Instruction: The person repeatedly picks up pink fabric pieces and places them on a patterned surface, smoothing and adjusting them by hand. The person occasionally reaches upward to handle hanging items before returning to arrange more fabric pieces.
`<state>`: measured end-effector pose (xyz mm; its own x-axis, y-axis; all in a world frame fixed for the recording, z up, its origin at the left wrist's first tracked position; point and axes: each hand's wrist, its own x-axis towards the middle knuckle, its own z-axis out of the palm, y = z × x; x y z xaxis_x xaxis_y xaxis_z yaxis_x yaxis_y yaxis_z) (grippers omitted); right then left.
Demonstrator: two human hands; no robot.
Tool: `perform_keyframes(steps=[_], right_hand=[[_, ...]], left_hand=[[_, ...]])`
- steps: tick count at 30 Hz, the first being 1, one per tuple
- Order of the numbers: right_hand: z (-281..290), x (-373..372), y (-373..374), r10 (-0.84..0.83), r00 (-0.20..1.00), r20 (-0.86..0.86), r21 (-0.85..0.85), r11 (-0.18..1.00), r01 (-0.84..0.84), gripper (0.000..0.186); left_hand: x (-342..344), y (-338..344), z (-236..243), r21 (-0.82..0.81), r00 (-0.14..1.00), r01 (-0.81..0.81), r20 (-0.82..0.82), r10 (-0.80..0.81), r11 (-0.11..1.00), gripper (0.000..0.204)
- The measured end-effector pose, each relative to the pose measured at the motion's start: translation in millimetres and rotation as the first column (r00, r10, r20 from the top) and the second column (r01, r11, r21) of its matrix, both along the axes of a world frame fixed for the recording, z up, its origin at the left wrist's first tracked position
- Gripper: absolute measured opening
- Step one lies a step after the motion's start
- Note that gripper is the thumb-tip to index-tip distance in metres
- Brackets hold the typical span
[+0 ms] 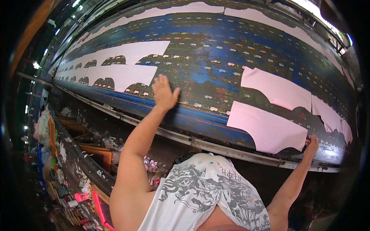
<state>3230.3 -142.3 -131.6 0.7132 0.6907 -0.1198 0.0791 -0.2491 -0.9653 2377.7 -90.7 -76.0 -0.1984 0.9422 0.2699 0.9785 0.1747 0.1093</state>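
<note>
Over the long dark-blue printing table (196, 117), my left hand (165, 93) is spread flat, fingers apart, with nothing in it. Its fingertips are beside the end of a pale cut fabric piece (129, 74) in the near row. At the right, my right hand (312, 145) is closed, its fingers bent together at the right edge of a pink cut fabric piece (269, 129). The exact grip on that edge is small and hard to see. Behind it lies another pink fabric piece (275, 87), flat on the table.
Further pale fabric pieces (262, 21) line the table's far side. Rows of small printed motifs mark the tabletop. A metal rail (185, 138) runs along the near edge, close to my body. Wooden frames (96, 156) and coloured scraps lie below on the left.
</note>
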Motion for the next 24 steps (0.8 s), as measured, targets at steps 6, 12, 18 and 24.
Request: perform_keyframes(steps=[6,12,18,24], right_hand=[[25,-18,-20,0.068,0.866,0.495,-0.092,0.995,-0.026,0.025],[82,-132,-52,0.289,0.613,0.735,-0.227,0.957,-0.178,0.022],[120,-217,-65,0.508,0.364,0.781,-0.42,0.858,-0.297,0.026],[107,-198,-78,0.541,0.351,0.764,-0.47,0.84,-0.271,0.034]], left_hand=[[-93,42,-6,-0.332,0.955,-0.29,-0.035,0.295,0.898,0.107],[-90,91,-17,-0.235,1.0,0.018,-0.013,-0.021,0.972,0.105],[-81,86,-12,-0.249,1.0,0.025,0.013,-0.023,0.968,0.104],[-71,36,-6,-0.299,0.993,-0.11,-0.081,0.09,0.948,0.105]])
